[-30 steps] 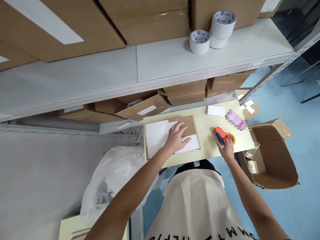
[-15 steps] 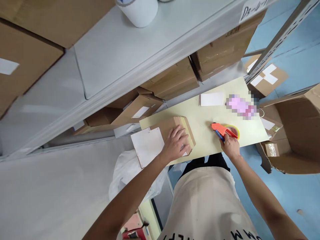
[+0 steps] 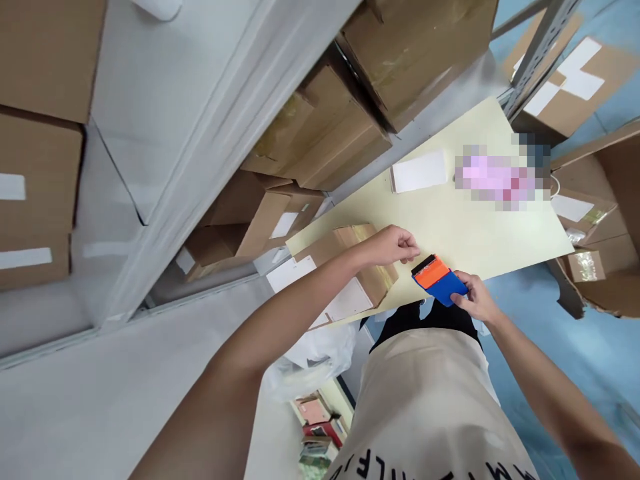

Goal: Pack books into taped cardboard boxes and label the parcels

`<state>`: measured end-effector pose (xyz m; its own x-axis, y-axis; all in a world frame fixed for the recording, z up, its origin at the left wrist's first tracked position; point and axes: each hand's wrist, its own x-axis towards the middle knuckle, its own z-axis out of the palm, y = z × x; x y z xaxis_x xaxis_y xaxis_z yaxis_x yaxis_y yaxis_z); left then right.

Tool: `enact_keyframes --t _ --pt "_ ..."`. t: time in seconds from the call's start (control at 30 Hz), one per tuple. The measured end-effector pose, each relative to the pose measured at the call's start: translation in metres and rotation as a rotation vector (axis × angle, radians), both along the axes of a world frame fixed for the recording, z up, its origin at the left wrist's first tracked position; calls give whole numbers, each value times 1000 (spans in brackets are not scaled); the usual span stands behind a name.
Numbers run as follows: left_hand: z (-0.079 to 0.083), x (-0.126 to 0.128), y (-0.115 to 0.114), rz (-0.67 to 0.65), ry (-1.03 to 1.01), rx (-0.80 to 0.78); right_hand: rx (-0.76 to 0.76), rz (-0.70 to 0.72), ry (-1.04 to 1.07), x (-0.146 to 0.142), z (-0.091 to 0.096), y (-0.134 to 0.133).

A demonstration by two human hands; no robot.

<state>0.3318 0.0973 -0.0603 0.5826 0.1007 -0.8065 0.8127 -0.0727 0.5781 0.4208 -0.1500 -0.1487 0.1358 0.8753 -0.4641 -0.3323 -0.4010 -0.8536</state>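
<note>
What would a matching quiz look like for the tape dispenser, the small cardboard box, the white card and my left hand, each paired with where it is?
Things:
1. tape dispenser
2. small cardboard box
3. white card
4. left hand

Places:
A. lying flat on the far side of the table
B. pinched shut beside the dispenser's orange end
C. held in the right hand
D. at the table's left end, partly behind the left forearm

Pairs: 1-C, 2-D, 3-A, 4-B

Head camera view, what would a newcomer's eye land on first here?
The orange and blue tape dispenser, gripped in the right hand at the near edge of the pale yellow table. Just left of it, the left hand, curled shut, sits above a brown cardboard box with a white label. Stacked cartons crowd the space under the grey shelf behind.
</note>
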Motion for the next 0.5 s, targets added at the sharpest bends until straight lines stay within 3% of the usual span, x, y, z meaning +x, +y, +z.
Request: enact_keyframes --t 0.13,0.23,0.33,0.5 --pt "-6 13 -1 -173 97 227 -145 -181 218 -21 -8 4" --pt "-15 18 -2 -407 182 330 -295 -269 417 -40 -14 3" --pt "-23 15 6 -589 271 374 -383 -258 594 -59 -21 -10" --pt "-31 1 26 -805 428 515 -501 -184 707 -91 -31 -43"
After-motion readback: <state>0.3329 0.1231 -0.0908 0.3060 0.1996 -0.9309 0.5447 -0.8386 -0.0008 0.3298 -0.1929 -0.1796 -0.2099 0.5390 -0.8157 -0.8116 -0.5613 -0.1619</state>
